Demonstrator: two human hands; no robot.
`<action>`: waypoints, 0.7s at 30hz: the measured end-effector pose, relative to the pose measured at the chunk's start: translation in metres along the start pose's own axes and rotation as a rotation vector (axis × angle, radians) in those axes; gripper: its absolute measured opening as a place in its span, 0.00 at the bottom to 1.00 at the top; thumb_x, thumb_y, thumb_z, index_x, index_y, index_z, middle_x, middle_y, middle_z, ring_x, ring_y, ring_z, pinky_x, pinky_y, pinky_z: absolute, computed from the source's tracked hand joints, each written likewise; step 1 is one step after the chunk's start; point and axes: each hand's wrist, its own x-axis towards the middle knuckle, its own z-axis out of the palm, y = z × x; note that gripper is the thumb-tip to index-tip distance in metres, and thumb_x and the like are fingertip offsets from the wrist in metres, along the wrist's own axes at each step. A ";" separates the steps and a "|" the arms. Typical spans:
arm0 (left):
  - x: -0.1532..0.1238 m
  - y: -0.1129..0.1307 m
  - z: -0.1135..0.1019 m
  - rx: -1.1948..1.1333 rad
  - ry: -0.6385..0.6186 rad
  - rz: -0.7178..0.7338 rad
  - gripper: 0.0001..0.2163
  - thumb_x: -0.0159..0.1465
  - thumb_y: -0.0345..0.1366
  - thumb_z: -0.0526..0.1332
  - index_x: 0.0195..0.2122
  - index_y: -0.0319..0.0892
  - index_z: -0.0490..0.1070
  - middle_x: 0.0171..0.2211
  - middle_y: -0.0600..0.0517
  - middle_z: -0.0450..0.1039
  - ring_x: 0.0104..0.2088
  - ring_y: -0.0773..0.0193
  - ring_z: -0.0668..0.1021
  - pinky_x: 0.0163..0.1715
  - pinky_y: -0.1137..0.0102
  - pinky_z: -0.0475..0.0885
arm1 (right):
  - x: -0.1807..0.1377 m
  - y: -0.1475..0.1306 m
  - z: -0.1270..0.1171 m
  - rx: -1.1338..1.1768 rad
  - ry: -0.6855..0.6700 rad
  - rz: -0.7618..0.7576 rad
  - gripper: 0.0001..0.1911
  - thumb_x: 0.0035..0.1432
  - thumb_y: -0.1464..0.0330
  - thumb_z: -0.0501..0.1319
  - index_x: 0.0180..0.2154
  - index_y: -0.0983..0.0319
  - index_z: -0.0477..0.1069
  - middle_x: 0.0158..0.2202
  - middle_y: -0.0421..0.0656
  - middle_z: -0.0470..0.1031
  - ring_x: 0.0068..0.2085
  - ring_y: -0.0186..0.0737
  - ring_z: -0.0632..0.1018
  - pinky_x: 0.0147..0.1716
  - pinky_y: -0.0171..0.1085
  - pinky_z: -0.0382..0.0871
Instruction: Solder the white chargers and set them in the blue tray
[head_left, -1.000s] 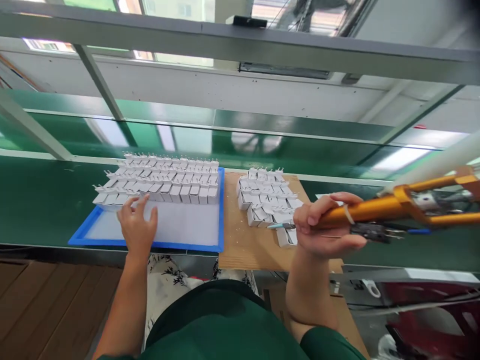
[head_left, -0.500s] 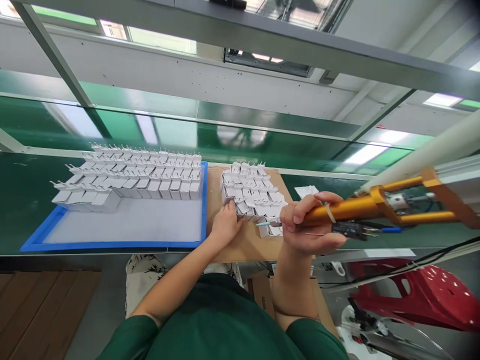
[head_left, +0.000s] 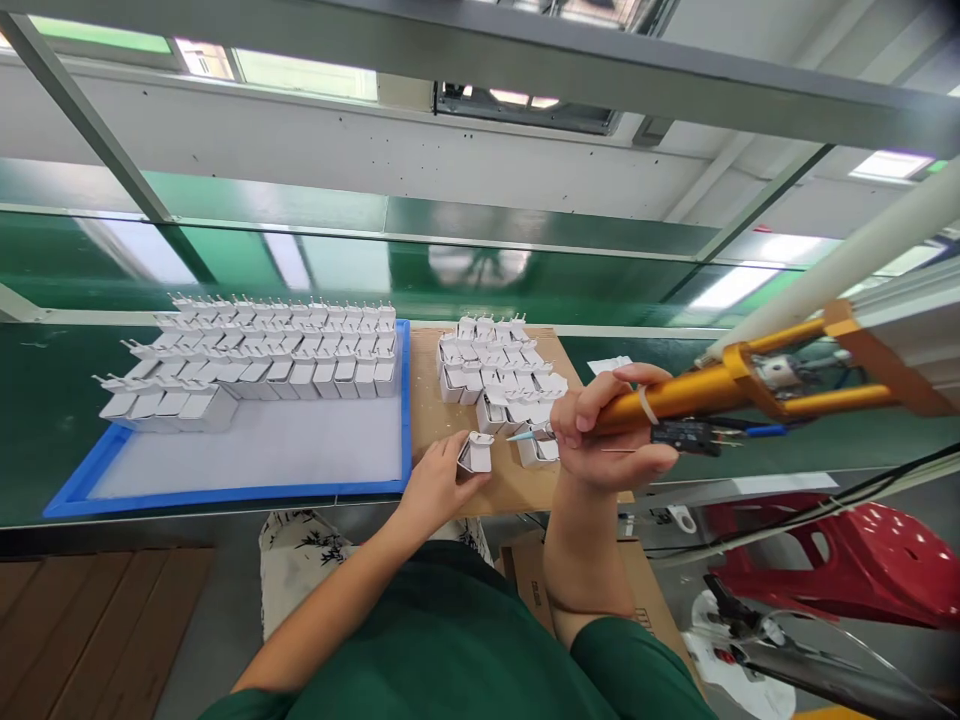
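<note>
My left hand [head_left: 433,487] pinches a small white charger housing [head_left: 475,453] just above the brown board [head_left: 433,420], lifted clear of the loose cluster of white housings [head_left: 499,374]. My right hand [head_left: 600,443] is wrapped round the handle of an orange dispensing tool [head_left: 720,385] whose thin blue-tipped nozzle [head_left: 523,435] points left, a short way right of the held housing. On the blue-rimmed white tray [head_left: 247,458] to the left, several rows of white housings [head_left: 270,358] stand with their prongs up.
A green conveyor belt [head_left: 45,400] runs under the tray and board. A white tube [head_left: 840,270] and cables lead away from the tool on the right. A red plastic stool [head_left: 862,570] stands low right, and a cardboard box [head_left: 525,570] sits under the bench.
My left hand went from the tray across to the cluster on the board, then pulled back holding one housing. My right hand with the tool stayed nearly in place.
</note>
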 end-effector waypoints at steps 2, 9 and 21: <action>-0.002 0.000 0.004 -0.040 0.055 0.015 0.27 0.63 0.44 0.67 0.60 0.41 0.64 0.54 0.41 0.74 0.54 0.49 0.76 0.56 0.54 0.73 | 0.000 0.000 0.000 -0.025 0.003 0.004 0.25 0.52 0.45 0.64 0.45 0.52 0.75 0.20 0.31 0.61 0.12 0.26 0.53 0.06 0.32 0.49; -0.002 -0.005 0.001 -0.227 0.078 0.075 0.25 0.67 0.37 0.60 0.64 0.41 0.58 0.54 0.41 0.74 0.51 0.54 0.79 0.55 0.57 0.75 | 0.000 -0.002 0.002 -0.030 -0.003 0.003 0.24 0.52 0.44 0.63 0.45 0.51 0.75 0.19 0.31 0.61 0.11 0.26 0.53 0.06 0.31 0.50; -0.005 -0.006 0.003 -0.094 0.063 -0.009 0.20 0.73 0.33 0.47 0.62 0.42 0.67 0.55 0.43 0.77 0.52 0.55 0.80 0.54 0.59 0.76 | -0.002 -0.003 0.003 -0.016 0.016 0.016 0.24 0.52 0.44 0.64 0.45 0.51 0.76 0.19 0.31 0.60 0.11 0.27 0.53 0.06 0.33 0.48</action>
